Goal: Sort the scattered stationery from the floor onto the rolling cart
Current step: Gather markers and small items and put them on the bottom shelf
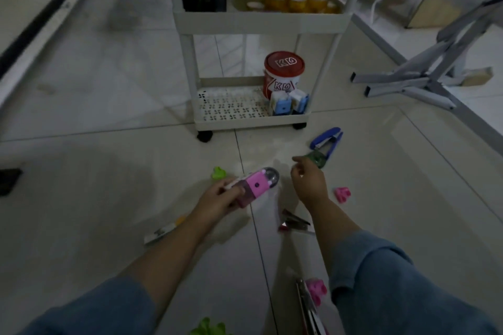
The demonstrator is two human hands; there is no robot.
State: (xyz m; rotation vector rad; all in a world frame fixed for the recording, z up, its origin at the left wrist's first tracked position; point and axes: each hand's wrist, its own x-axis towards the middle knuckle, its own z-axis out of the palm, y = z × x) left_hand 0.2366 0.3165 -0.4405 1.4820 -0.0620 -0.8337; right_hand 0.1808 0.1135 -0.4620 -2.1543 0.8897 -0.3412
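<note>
Head view: pink case (254,187) is gripped by left hand (217,200); right hand (309,182) is held loosely curled, empty, before front edge of cart (250,119).

The left hand (220,198) is gripping a pink gadget (257,185) above the tiled floor (109,171), its clear rounded end pointing toward the rolling cart (245,118). The right hand (309,182) is hovering, fingers loosely curled, just beside a small green item (317,158) — a blue stapler (326,139) is lying just beyond.

One cart (261,23), one blue stapler (325,139), one red-lidded tub (284,64).
</note>
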